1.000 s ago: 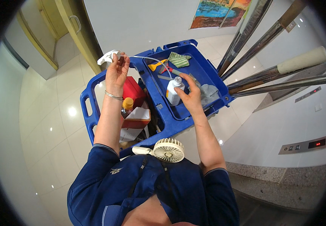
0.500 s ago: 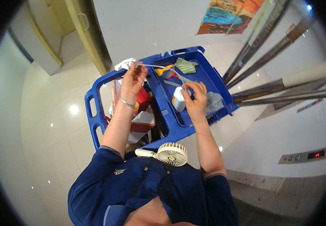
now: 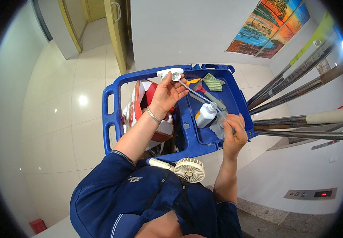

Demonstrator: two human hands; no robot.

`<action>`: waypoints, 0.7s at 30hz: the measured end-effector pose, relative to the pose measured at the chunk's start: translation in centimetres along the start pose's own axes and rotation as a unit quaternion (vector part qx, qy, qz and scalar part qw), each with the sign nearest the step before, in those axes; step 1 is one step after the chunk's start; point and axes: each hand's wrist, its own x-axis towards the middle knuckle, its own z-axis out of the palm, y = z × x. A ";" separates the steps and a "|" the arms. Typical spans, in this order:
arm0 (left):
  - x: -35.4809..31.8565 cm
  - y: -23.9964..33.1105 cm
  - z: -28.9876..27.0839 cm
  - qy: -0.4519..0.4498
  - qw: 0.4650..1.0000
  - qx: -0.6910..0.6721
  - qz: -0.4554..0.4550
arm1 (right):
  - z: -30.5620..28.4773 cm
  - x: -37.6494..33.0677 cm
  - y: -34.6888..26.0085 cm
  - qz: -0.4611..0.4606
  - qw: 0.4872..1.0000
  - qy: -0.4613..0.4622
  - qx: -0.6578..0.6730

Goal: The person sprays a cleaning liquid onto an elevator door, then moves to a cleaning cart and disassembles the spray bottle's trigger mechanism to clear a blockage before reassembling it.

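Over the blue cart (image 3: 112,119), the raised left hand (image 3: 166,94) pinches a white spray head (image 3: 170,74), the right hand (image 3: 234,133) its tube (image 3: 197,93).

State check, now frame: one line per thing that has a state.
spray head: off the bottle, held up in the left hand, its tube running down to the bottle neck
white bottle: open, in the cart tray
right hand: closed on something by the bottle, cannot tell what
blue cart: loaded
green cloth: crumpled in tray
door: ajar
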 end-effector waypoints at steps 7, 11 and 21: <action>-1.0 -0.8 1.7 -0.015 0.999 0.001 -0.044 | -1.6 0.2 -2.6 -0.039 0.999 0.010 0.021; -1.6 -1.6 2.7 -0.017 0.997 -0.005 -0.070 | -2.4 0.3 -3.9 -0.053 0.997 0.023 0.053; -2.5 -2.6 4.1 -0.035 0.995 0.005 -0.093 | -3.6 0.1 -5.7 -0.072 0.994 -0.002 0.080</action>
